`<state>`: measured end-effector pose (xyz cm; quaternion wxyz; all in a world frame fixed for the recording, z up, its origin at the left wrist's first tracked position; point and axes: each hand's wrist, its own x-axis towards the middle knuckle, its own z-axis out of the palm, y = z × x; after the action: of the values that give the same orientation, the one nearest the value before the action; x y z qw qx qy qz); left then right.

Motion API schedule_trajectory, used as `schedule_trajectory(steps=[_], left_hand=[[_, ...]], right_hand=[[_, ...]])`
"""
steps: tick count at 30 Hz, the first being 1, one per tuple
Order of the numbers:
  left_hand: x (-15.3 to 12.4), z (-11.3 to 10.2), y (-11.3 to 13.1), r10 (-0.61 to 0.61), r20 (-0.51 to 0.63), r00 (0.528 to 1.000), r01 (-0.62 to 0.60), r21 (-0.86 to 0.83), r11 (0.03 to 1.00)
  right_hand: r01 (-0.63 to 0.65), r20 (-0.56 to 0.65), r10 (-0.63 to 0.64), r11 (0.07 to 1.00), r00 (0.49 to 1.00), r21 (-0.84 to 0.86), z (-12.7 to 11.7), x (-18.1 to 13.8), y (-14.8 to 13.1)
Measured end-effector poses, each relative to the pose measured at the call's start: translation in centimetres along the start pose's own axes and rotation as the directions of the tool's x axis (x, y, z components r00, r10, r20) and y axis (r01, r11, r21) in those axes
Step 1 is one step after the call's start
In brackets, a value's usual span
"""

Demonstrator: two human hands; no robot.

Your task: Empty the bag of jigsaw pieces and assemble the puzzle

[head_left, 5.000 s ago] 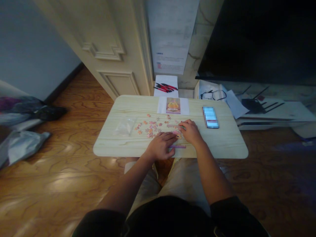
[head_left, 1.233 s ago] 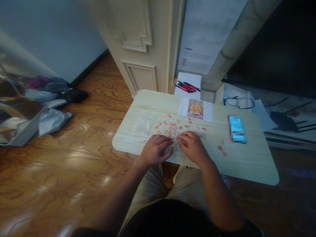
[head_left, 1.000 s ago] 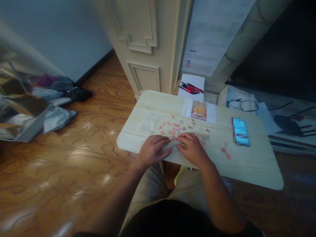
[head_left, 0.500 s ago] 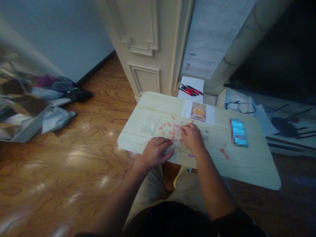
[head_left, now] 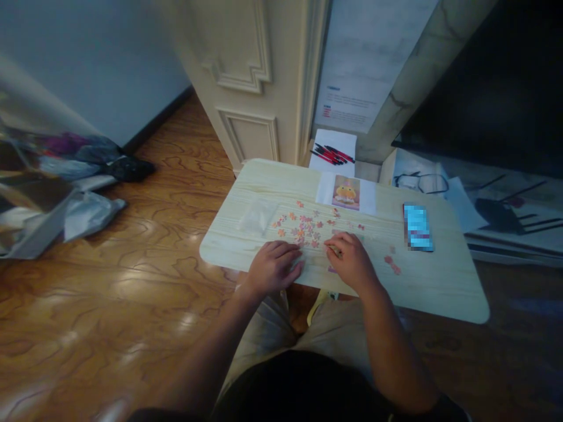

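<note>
Small pink and orange jigsaw puzzle pieces [head_left: 305, 225] lie loosely spread over the middle of the pale wooden table [head_left: 444, 293]. My left hand [head_left: 275, 266] rests at the table's near edge, palm down with fingers stretched out, just below the pieces; it holds nothing that I can see. Right of the pile, my right hand [head_left: 349, 261] is pinched low over the table around a small yellowish puzzle piece [head_left: 335, 251], partly covered by the fingers. Beyond the pieces lies a printed sheet [head_left: 346, 193] with a yellow cartoon figure.
A clear plastic bag [head_left: 258, 217] lies left of the pieces. Two joined pink pieces [head_left: 392, 265] and a phone [head_left: 417, 227] lie to the right. Red and black pens [head_left: 332, 155] sit on white paper behind the table. Bags and boxes [head_left: 92, 214] are on the floor at left.
My right hand has drawn back from the pile toward the near side, leaving more pieces visible. My left hand stays at the table edge. The whole view has shifted slightly.
</note>
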<state>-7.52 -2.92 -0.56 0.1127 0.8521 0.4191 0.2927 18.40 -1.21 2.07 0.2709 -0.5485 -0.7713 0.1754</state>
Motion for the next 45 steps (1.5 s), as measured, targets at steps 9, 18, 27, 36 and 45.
schedule_trajectory(steps=[9,18,27,36,45], left_hand=[[-0.9,-0.4,0.3,-0.079,-0.023,0.997,0.082,0.169,0.982],[1.6,1.3,3.2,0.016,0.041,0.999,-0.021,0.115,0.993],[5.5,5.5,6.4,0.219,0.169,0.961,-0.22,-0.012,0.975],[5.8,5.9,6.5,0.218,0.192,0.957,-0.205,-0.083,0.975],[6.2,5.9,7.0,0.122,0.208,0.97,-0.121,-0.02,0.992]], right_hand=[[0.034,-0.041,-0.034,0.999,0.999,0.008,-1.4,-1.9,0.6],[-0.031,-0.089,0.031,0.999,0.996,-0.007,-2.5,-4.9,2.1],[-0.111,-0.162,0.102,0.993,0.982,-0.048,-3.7,-7.6,5.0],[-0.143,-0.163,0.136,0.989,0.977,-0.031,-4.0,-7.5,6.0],[-0.144,-0.144,0.126,0.981,0.982,-0.127,-3.1,-6.2,6.2]])
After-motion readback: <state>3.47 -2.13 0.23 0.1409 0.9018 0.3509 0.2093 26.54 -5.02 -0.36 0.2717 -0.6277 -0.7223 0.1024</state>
